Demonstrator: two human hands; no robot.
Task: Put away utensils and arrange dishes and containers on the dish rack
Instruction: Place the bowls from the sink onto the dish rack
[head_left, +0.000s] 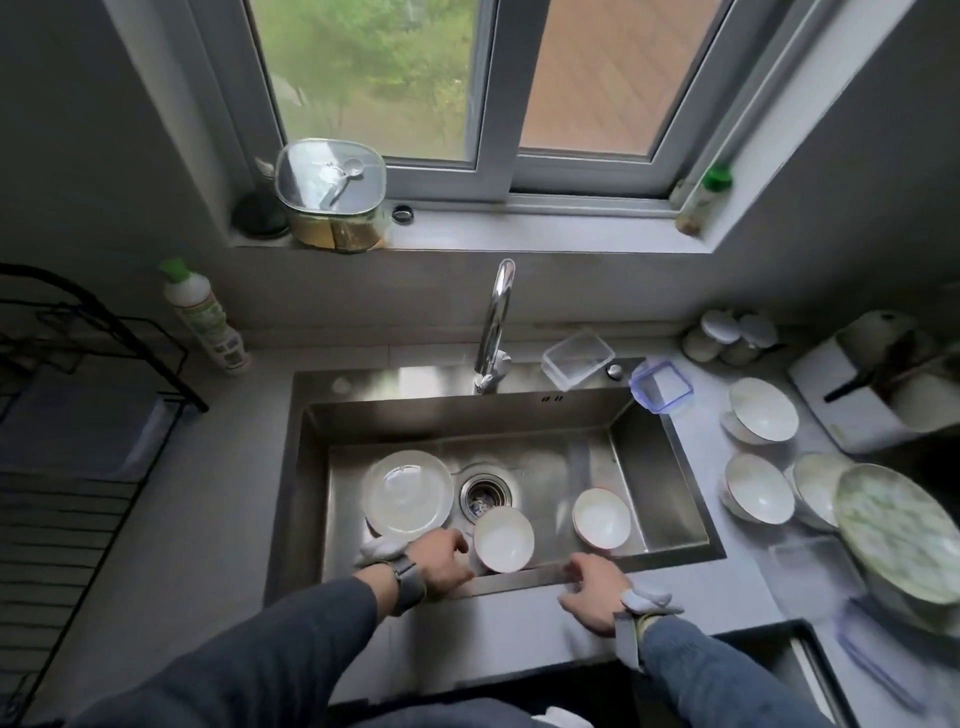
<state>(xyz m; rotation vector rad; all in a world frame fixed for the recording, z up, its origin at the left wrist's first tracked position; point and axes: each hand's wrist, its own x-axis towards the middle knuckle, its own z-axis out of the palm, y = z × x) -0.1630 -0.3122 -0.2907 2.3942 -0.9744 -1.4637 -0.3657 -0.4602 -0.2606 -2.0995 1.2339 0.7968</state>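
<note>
A steel sink (649, 467) holds a white plate (408, 493) at its left, a white bowl (504, 540) at the front middle and a second white bowl (601, 518) to the right. My left hand (441, 564) reaches into the sink and touches the left side of the front bowl; its fingertips are hidden behind the bowl and sink edge. My right hand (589, 592) rests on the sink's front rim with its fingers apart and nothing in it. A black wire dish rack (78, 467) stands on the counter at the far left.
On the right counter stand several white bowls (761, 410), a large patterned plate (898, 535), a clear container (576, 361) and a blue-rimmed lid (662, 387). A tap (496, 322) rises behind the sink. A detergent bottle (205, 317) stands at the left.
</note>
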